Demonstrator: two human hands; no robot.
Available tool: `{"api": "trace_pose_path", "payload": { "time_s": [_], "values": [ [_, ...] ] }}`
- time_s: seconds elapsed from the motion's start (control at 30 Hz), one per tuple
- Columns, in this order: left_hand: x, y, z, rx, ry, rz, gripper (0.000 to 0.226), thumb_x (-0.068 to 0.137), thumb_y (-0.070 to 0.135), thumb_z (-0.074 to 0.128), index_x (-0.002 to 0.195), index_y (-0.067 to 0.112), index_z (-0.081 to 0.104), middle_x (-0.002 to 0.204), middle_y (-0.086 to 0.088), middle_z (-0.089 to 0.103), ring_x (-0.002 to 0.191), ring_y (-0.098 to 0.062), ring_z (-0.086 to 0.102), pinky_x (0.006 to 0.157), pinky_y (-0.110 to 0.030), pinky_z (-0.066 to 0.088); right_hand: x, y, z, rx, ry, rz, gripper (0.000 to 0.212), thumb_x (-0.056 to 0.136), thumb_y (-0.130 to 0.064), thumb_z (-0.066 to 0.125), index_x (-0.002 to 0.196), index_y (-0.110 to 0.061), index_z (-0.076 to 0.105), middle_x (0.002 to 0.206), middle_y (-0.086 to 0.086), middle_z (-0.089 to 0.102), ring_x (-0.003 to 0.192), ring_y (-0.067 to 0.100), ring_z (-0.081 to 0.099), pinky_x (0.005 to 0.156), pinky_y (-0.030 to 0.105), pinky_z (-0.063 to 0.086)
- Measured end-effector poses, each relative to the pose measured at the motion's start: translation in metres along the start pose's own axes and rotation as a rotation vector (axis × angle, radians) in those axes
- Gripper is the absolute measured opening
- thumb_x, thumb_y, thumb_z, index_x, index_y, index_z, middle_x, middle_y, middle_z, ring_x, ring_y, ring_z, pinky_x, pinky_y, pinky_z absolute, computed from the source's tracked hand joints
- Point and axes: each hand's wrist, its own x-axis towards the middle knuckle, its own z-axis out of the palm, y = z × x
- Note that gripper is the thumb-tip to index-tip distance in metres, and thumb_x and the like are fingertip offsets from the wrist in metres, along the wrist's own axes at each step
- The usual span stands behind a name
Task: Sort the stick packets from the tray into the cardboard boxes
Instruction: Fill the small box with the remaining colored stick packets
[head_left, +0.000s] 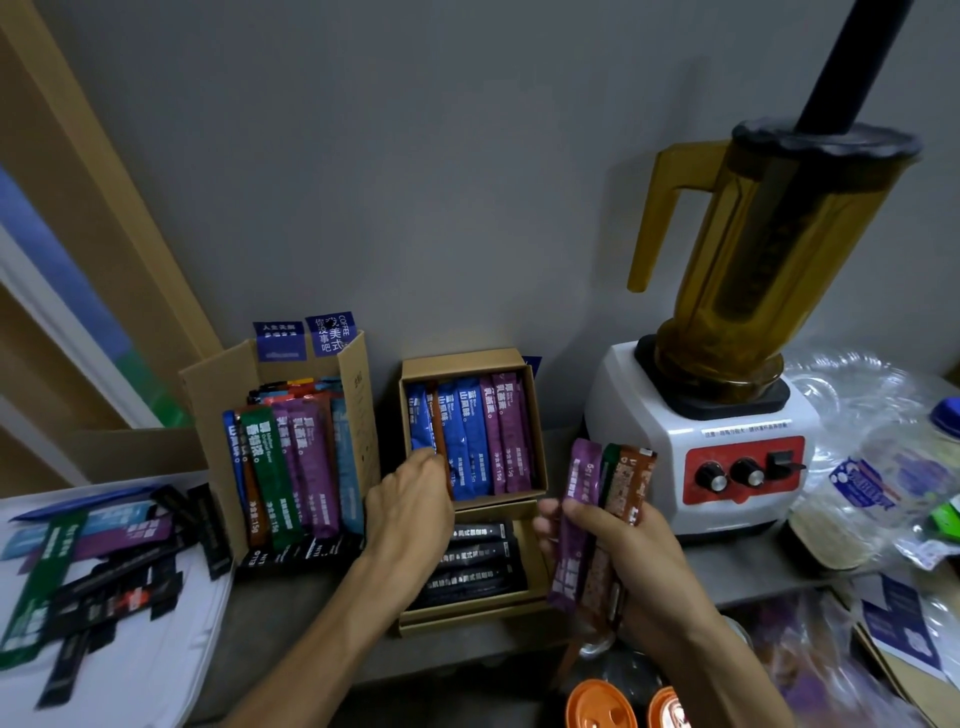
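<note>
The left hand (410, 499) reaches into the small open box (467, 361) at the back of the surface. Its fingers (427, 458) are curled down, pinching the lower end of an orange packet (435, 415) that stands among the blue and purple ones. The right hand (636, 561) is wrapped round a bundle of packets (597, 519), purple, green and brown, held upright in front of the blender (727, 447). More loose packets (78, 561) lie strewn on the white tray (156, 675) at the left edge, beside a tall box (356, 395) already stuffed with mixed colours. A lower box (535, 564) holds black ones. These sticks look light, thin and bendy, with a slick foil skin. I'd pinch them near one end or across the middle. A loose fan like the one in the right hand could easily slide apart.
</note>
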Motion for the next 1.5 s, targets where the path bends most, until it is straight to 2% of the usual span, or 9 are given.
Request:
{"api": "trace_pose_path", "payload": {
  "time_s": [0.17, 0.33, 0.6, 0.73, 0.83, 0.93, 1.23, 1.37, 1.5],
  "values": [
    [0.002, 0.022, -0.032, -0.472, -0.012, 0.117, 0.024, 0.099, 0.027, 0.055, 0.12, 0.023, 0.065, 0.107, 0.014, 0.06, 0.085, 0.006, 0.058, 0.074, -0.009, 0.047, -0.002, -0.003, 0.001, -0.075, 0.006, -0.05, 0.021, 0.088, -0.008, 0.066, 0.107, 0.0, 0.068, 0.098, 0.024, 0.075, 0.088, 0.031, 0.074, 0.072, 0.036, 0.062],
    [0.011, 0.053, -0.052, -0.847, -0.307, 0.19, 0.014, 0.09, 0.032, 0.068, 0.103, 0.026, 0.069, 0.092, 0.004, 0.068, 0.079, -0.015, 0.066, 0.073, -0.03, 0.06, -0.002, -0.004, 0.009, -0.144, -0.077, -0.047, 0.028, 0.086, -0.008, 0.069, 0.113, -0.002, 0.067, 0.1, 0.026, 0.074, 0.089, 0.033, 0.073, 0.078, 0.04, 0.06],
    [0.011, 0.034, -0.04, -1.3, -0.13, -0.28, 0.011, 0.098, 0.015, 0.057, 0.096, 0.005, 0.062, 0.067, -0.002, 0.061, 0.054, -0.006, 0.052, 0.048, -0.012, 0.042, -0.005, 0.003, 0.001, -0.244, 0.024, -0.108, 0.024, 0.084, -0.016, 0.072, 0.105, -0.004, 0.071, 0.081, 0.013, 0.075, 0.068, 0.015, 0.07, 0.059, 0.024, 0.054],
    [0.002, 0.022, -0.032, -1.024, -0.059, -0.258, 0.005, 0.096, 0.019, 0.059, 0.101, 0.017, 0.059, 0.091, 0.003, 0.065, 0.072, -0.003, 0.06, 0.06, -0.015, 0.049, 0.002, 0.001, -0.001, -0.333, 0.132, -0.191, 0.014, 0.086, -0.02, 0.073, 0.099, -0.014, 0.073, 0.079, 0.007, 0.074, 0.068, 0.01, 0.066, 0.061, 0.023, 0.05],
    [-0.004, 0.009, -0.038, -0.337, 0.001, 0.153, 0.039, 0.092, 0.031, 0.064, 0.129, 0.032, 0.053, 0.126, 0.015, 0.048, 0.11, 0.002, 0.046, 0.092, -0.017, 0.039, 0.003, 0.002, -0.003, -0.416, 0.117, -0.196, 0.012, 0.084, -0.021, 0.074, 0.095, -0.016, 0.074, 0.077, 0.006, 0.073, 0.068, 0.014, 0.064, 0.063, 0.025, 0.05],
    [-0.012, 0.009, -0.043, -0.231, -0.163, 0.407, 0.029, 0.094, 0.039, 0.059, 0.123, 0.035, 0.061, 0.109, 0.021, 0.054, 0.099, 0.004, 0.04, 0.088, -0.02, 0.031, 0.002, 0.0, 0.002, -0.444, 0.043, -0.214, 0.011, 0.084, -0.015, 0.075, 0.094, -0.014, 0.072, 0.074, -0.006, 0.074, 0.066, 0.005, 0.066, 0.059, 0.016, 0.049],
    [0.012, 0.001, -0.011, -0.445, 0.041, -0.058, 0.008, 0.098, 0.024, 0.057, 0.09, 0.024, 0.058, 0.092, 0.007, 0.062, 0.08, -0.005, 0.061, 0.065, -0.024, 0.055, 0.001, 0.0, 0.007, -0.392, 0.112, -0.243, 0.018, 0.087, -0.019, 0.073, 0.104, -0.022, 0.069, 0.089, 0.004, 0.077, 0.075, 0.008, 0.07, 0.069, 0.028, 0.05],
    [0.024, 0.005, -0.005, -0.466, 0.063, -0.125, 0.012, 0.099, 0.017, 0.054, 0.111, 0.019, 0.053, 0.095, 0.005, 0.065, 0.073, -0.003, 0.063, 0.049, -0.011, 0.049, -0.001, 0.003, 0.005, -0.402, 0.112, -0.199, 0.019, 0.086, -0.02, 0.073, 0.104, -0.022, 0.068, 0.093, 0.003, 0.077, 0.085, 0.013, 0.071, 0.071, 0.028, 0.048],
    [0.022, 0.002, 0.002, -0.291, 0.126, -0.104, 0.03, 0.097, 0.012, 0.056, 0.12, 0.017, 0.038, 0.097, -0.003, 0.065, 0.076, -0.015, 0.069, 0.056, -0.03, 0.06, -0.003, 0.002, 0.003, -0.415, 0.112, -0.193, 0.017, 0.087, -0.019, 0.073, 0.104, -0.02, 0.069, 0.091, 0.003, 0.076, 0.078, 0.008, 0.071, 0.07, 0.028, 0.048]
  ]
}}
